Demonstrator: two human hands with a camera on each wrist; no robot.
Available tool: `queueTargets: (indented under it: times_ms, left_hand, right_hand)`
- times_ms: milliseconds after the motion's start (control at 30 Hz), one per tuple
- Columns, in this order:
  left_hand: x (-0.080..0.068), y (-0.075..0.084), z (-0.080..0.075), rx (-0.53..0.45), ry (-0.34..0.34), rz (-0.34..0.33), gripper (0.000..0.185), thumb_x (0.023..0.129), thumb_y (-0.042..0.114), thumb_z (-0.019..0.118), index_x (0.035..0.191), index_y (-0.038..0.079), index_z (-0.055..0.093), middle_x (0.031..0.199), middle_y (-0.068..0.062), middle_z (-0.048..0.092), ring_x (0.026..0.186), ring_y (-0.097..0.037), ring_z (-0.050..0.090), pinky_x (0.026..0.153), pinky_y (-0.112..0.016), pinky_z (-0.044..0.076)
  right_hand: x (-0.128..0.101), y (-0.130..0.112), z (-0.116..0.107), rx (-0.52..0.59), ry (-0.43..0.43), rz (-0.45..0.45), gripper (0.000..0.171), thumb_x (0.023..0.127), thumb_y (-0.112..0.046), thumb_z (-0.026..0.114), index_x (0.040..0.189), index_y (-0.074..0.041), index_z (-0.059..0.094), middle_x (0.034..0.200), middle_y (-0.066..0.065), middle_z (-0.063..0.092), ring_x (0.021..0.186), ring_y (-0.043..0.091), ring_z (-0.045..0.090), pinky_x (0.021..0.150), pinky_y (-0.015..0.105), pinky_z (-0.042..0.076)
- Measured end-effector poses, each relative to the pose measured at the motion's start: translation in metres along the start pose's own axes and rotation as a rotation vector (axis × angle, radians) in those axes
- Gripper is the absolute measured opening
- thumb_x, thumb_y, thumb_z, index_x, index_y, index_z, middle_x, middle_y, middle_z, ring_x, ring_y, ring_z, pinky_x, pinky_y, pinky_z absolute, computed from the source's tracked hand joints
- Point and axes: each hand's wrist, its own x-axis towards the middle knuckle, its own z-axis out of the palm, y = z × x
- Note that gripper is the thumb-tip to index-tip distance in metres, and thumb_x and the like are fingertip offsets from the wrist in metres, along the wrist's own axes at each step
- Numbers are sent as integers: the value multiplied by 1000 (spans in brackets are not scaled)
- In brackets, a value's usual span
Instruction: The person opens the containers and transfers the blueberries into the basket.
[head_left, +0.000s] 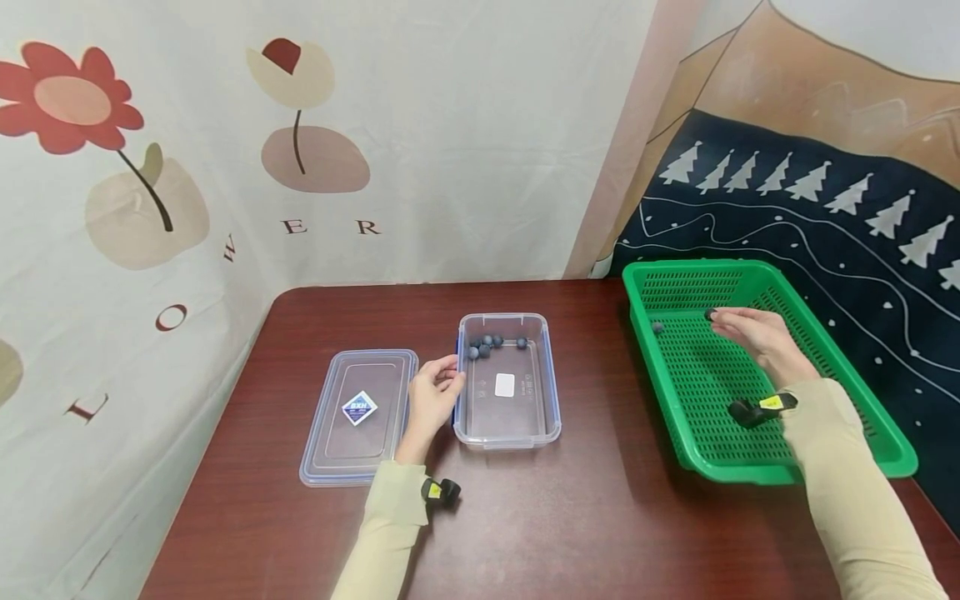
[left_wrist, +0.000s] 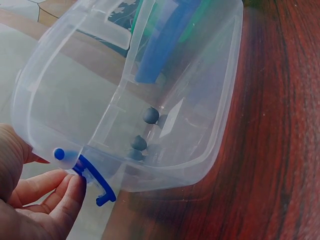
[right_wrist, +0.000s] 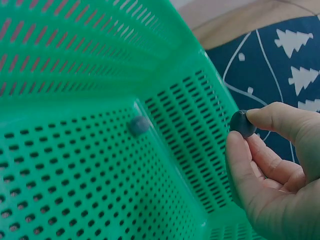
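My right hand [head_left: 761, 340] pinches a blueberry [right_wrist: 243, 123] between thumb and fingertips, above the green basket [head_left: 678, 421]. Another blueberry [right_wrist: 139, 125] lies on the basket floor near a side wall. With my left hand [head_left: 433, 400] I hold the left side of a clear plastic container [head_left: 504, 421], thumb and fingers at its blue latch [left_wrist: 95, 177]. Several blueberries [head_left: 484, 352] sit inside that container, mostly toward its far left corner. A white square label [head_left: 505, 385] shows on its floor.
A clear lid [head_left: 330, 450] with a blue and white diamond sticker lies left of the container on the brown table [head_left: 570, 517]. Behind stands a pale printed curtain [head_left: 465, 150], and dark tree-patterned cloth [head_left: 795, 217] is beyond the basket.
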Motion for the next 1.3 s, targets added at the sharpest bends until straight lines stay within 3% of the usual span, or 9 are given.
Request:
queueTargets:
  times_ms: [400,600,1033,1067,1300]
  left_hand:
    - [0,0,-1,11,3,-6,27,78,-9,65,104,-13,64,93,-24,62,85,-35,63,79,-36,58]
    - [0,-1,-1,23,5,7,26,78,-9,65,103,-14,63,93,-25,62,84,-36,63,77,-35,59]
    - [1,5,-2,3,5,7,27,77,-10,65,104,-16,63,93,-27,62,84,-38,62,78,-38,58]
    - [2,-1,-1,6,7,12,27,78,-9,65,104,-15,63,93,-25,62,84,-36,62,78,-36,58]
    - [1,0,-1,3,-3,6,27,78,-10,65,104,-14,63,94,-25,62,84,-37,62,78,-37,58]
  right_hand:
    - [4,2,-5,-31,45,49,21,88,-4,63,77,-18,73,81,-7,69,78,4,66,77,18,56]
    - [2,-3,4,14,28,51,21,89,-3,61,78,-18,73,81,-6,69,78,4,66,80,19,56]
    - [5,-25,71,60,-109,-110,22,88,5,59,83,-11,73,82,-2,71,77,8,67,74,19,57]
    - [5,-26,76,56,-115,-118,22,88,5,59,83,-10,73,82,-2,71,77,8,68,73,19,57]
    - [12,-28,111,-27,-135,-108,18,87,1,61,84,-13,72,84,-3,69,79,8,67,75,19,57]
